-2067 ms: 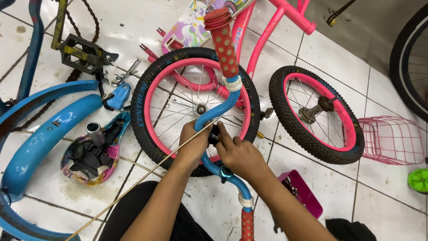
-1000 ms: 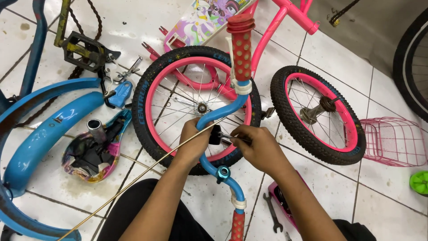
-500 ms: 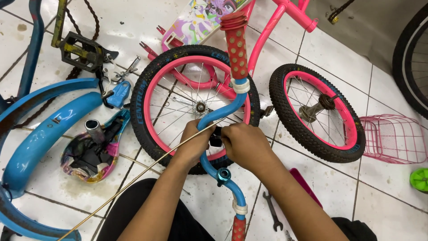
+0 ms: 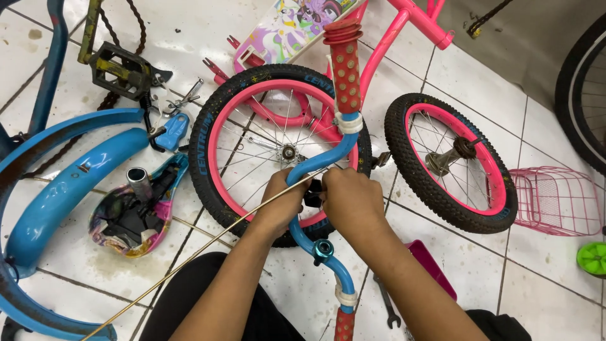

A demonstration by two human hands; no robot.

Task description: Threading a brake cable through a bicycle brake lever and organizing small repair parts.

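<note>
A blue handlebar (image 4: 315, 165) with red dotted grips (image 4: 346, 69) lies across a black tyre with a pink rim (image 4: 214, 136). My left hand (image 4: 281, 203) is closed around the bar's middle bend, where a thin brass-coloured cable (image 4: 189, 256) runs in from the lower left. My right hand (image 4: 352, 201) is closed on the black stem clamp (image 4: 313, 194) at the bar's centre, touching my left hand. A small blue bell (image 4: 323, 250) sits on the bar just below my hands.
A second pink-rimmed wheel (image 4: 451, 161) lies to the right, with a pink wire basket (image 4: 555, 199) beyond it. Blue mudguards (image 4: 63, 183), an upturned saddle (image 4: 136, 218) and a pedal (image 4: 117, 66) lie left. A spanner (image 4: 385, 303) and pink tray (image 4: 434, 268) are near my right arm.
My right hand drew away to the right a second ago, then came back onto the stem clamp beside my left hand. My left hand has stayed on the handlebar.
</note>
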